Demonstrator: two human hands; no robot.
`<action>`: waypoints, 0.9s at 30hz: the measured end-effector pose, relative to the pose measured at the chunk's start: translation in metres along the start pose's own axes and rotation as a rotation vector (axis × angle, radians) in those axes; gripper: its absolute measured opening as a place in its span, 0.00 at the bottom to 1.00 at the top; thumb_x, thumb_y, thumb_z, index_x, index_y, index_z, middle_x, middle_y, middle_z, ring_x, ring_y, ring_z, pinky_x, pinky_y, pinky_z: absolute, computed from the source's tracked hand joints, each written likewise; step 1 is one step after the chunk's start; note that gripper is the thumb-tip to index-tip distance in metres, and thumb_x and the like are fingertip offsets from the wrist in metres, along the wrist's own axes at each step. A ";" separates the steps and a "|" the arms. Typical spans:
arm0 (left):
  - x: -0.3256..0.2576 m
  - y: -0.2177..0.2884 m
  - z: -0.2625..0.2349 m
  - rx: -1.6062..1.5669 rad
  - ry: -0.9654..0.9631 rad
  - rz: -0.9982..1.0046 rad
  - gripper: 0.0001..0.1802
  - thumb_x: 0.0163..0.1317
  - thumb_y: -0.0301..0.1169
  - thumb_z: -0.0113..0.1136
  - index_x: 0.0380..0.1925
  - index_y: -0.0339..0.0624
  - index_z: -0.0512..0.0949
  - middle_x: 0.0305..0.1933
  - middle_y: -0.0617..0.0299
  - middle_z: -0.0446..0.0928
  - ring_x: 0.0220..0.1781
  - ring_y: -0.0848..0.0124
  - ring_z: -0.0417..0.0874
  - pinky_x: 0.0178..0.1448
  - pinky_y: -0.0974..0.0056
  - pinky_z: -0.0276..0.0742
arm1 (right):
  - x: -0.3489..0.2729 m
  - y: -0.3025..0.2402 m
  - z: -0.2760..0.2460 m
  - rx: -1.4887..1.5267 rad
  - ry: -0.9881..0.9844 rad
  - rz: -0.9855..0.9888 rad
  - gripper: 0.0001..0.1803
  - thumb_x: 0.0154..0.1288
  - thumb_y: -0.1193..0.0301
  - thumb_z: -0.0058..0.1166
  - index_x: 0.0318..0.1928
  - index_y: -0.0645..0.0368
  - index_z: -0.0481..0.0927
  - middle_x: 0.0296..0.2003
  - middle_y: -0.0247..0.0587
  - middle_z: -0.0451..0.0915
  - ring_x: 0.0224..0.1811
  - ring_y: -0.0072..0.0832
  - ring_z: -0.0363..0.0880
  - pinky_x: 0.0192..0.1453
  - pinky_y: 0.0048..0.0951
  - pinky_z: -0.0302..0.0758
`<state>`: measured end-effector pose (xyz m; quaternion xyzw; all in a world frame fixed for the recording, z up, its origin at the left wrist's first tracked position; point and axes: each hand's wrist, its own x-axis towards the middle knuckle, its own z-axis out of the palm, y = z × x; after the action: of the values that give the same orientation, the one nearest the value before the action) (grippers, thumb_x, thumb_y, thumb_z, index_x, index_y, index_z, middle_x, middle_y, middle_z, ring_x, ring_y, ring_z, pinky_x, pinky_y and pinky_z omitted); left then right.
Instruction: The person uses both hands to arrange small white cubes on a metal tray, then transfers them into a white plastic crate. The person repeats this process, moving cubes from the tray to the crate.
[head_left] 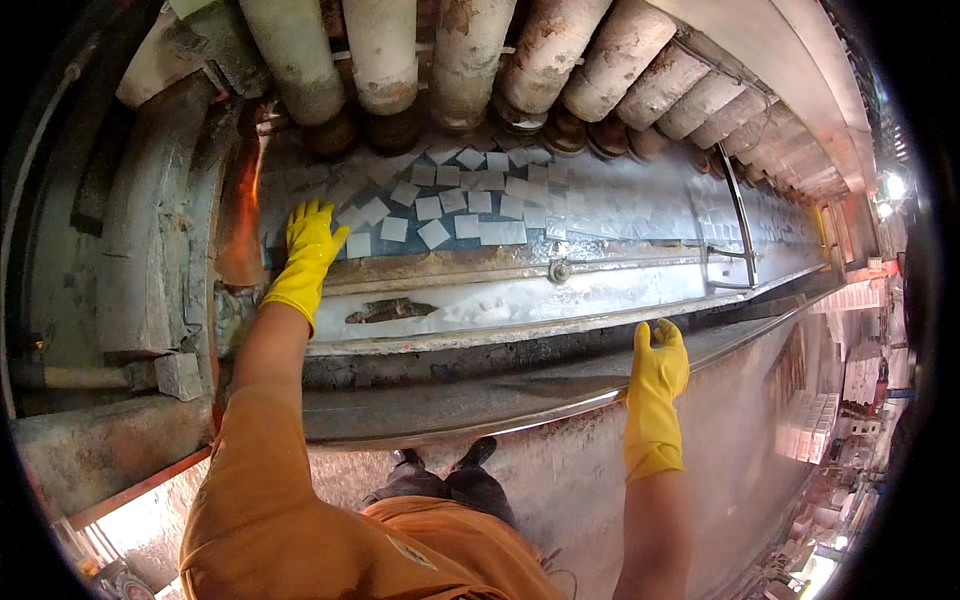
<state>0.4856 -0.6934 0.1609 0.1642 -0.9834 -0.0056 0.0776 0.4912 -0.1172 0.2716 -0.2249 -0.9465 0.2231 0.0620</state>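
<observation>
Both hands wear long yellow rubber gloves. My left hand (315, 240) reaches over the left end of a wet, dark bed (630, 205), with its fingers stretched out and its thumb apart. Just to its right lie many small pale square tiles (428, 208), scattered flat, a few touching or overlapping. Whether the fingertips touch the bed, I cannot tell. My right hand (660, 365) is raised in front of the machine, above its near metal ledge (500, 400). Its thumb stands apart from the slightly bent fingers, and nothing shows between them.
A row of thick, worn pale rollers or cylinders (470, 50) hangs along the far side of the bed. A thin metal bar frame (738, 215) stands across it at the right. Heavy framework (150, 230) closes off the left. White stacked blocks (808, 422) are at far right.
</observation>
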 end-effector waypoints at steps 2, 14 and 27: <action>0.006 0.003 0.003 0.027 -0.019 -0.064 0.32 0.62 0.45 0.67 0.66 0.46 0.77 0.73 0.47 0.71 0.76 0.45 0.66 0.80 0.42 0.58 | 0.004 -0.003 0.002 -0.013 0.000 -0.002 0.29 0.64 0.51 0.67 0.60 0.55 0.84 0.54 0.43 0.87 0.58 0.41 0.85 0.63 0.39 0.77; 0.017 0.061 -0.055 -0.220 -0.307 0.195 0.33 0.67 0.46 0.62 0.70 0.45 0.73 0.77 0.47 0.67 0.79 0.44 0.63 0.81 0.44 0.56 | 0.015 -0.061 -0.017 -0.112 -0.072 0.045 0.30 0.65 0.50 0.65 0.61 0.55 0.83 0.52 0.41 0.88 0.56 0.37 0.86 0.62 0.38 0.76; -0.114 0.078 -0.239 -0.439 -0.372 0.590 0.34 0.64 0.50 0.63 0.65 0.41 0.74 0.64 0.46 0.77 0.64 0.42 0.76 0.66 0.41 0.72 | -0.036 -0.104 -0.062 0.173 -0.305 0.022 0.31 0.70 0.53 0.57 0.63 0.65 0.76 0.54 0.55 0.84 0.53 0.46 0.84 0.56 0.44 0.80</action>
<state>0.6041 -0.5794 0.3822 -0.1491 -0.9609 -0.2225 -0.0700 0.4956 -0.1922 0.3730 -0.1926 -0.9196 0.3361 -0.0655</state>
